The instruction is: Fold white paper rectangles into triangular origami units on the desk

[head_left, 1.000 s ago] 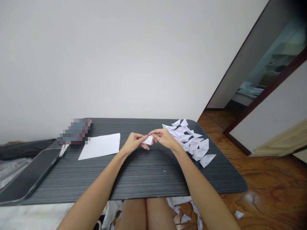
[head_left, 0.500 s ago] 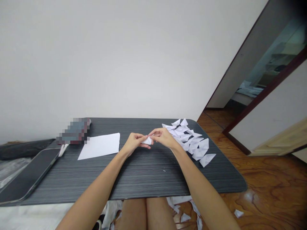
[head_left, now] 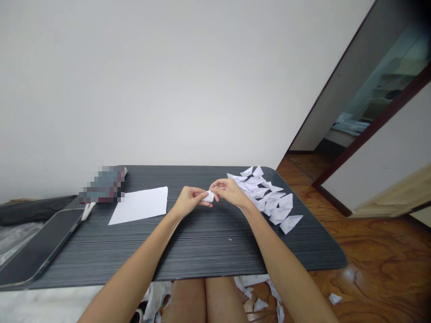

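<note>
A small folded piece of white paper (head_left: 210, 196) is held between my two hands above the middle of the dark table. My left hand (head_left: 190, 199) pinches its left side between thumb and fingers. At its upper right edge, the thumb and fingertips of my right hand (head_left: 227, 190) grip the paper; part of it is hidden by the fingers. Several folded white paper pieces (head_left: 272, 204) lie in a cluster to the right of my right hand. Left of my left hand rests a flat stack of white paper sheets (head_left: 141, 206).
The dark table (head_left: 202, 251) has a rounded right end. At its left stand a blurred-out object (head_left: 104, 185), a white-handled item (head_left: 88, 211) and a black flat panel (head_left: 37, 246). Paper scraps (head_left: 260, 305) lie on the wooden floor (head_left: 377, 264). A white wall (head_left: 168, 80) rises behind.
The folded paper has turned slightly between my fingers, showing a more pointed shape. My right hand's fingers have shifted a little along its edge. The other papers have stayed put.
</note>
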Motion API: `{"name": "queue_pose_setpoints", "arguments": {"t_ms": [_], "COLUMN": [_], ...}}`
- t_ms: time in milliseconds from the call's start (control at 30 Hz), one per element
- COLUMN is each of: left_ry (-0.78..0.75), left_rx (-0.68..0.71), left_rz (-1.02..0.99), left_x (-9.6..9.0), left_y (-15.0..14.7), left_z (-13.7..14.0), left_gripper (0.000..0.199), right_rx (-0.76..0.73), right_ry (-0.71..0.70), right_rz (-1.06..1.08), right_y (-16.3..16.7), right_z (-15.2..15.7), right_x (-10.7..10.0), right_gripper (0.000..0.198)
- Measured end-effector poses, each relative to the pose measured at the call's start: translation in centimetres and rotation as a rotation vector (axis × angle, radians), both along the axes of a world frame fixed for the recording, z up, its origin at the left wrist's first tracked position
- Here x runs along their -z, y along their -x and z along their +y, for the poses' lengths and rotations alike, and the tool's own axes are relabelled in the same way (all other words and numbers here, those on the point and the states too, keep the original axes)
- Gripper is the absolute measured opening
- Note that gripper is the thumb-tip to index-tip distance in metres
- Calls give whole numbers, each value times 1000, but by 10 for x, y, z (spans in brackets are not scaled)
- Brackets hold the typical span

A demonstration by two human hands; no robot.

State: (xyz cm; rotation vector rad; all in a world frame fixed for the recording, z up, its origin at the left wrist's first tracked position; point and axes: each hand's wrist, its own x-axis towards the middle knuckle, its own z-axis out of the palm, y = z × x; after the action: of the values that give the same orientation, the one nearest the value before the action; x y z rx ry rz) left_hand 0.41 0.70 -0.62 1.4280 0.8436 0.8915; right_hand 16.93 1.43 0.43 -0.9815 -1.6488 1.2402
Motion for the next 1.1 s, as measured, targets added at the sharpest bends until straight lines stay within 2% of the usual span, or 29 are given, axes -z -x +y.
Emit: {"name": "queue_pose_setpoints", "arguments": {"t_ms": [200, 333, 400, 600, 733, 867, 1000, 1100], "left_ry": [-150, -160, -214, -712, -948, -969, -905, -846], "left_rx": [-24, -14, -36, -289, -372, -396, -491, -456], "left_rz": [137, 224, 307, 544, 546, 440, 431, 399], "left_x": [7, 10, 11, 19, 19, 15, 15, 14], "left_y": [1, 3, 4, 5, 1, -3, -2, 1], "left_z": [5, 7, 7, 8, 6, 2, 3, 4], "left_gripper": [33, 31, 32, 28, 29, 26, 31, 35], "right_rx": [8, 96, 153, 370, 391, 357, 216, 160], "right_ry": [-15, -82, -109, -195, -159, -170, -209, -245], "right_rz": [-12, 2, 20, 43, 82, 158, 206, 218], "right_y": [-4, 1, 5, 17, 27, 31, 31, 31], "right_z": [5, 6, 6, 2, -2, -2, -2, -3], "right_x": [6, 10, 12, 13, 14, 16, 15, 15], "right_gripper": [25, 24, 24, 27, 24, 27, 28, 31]}}
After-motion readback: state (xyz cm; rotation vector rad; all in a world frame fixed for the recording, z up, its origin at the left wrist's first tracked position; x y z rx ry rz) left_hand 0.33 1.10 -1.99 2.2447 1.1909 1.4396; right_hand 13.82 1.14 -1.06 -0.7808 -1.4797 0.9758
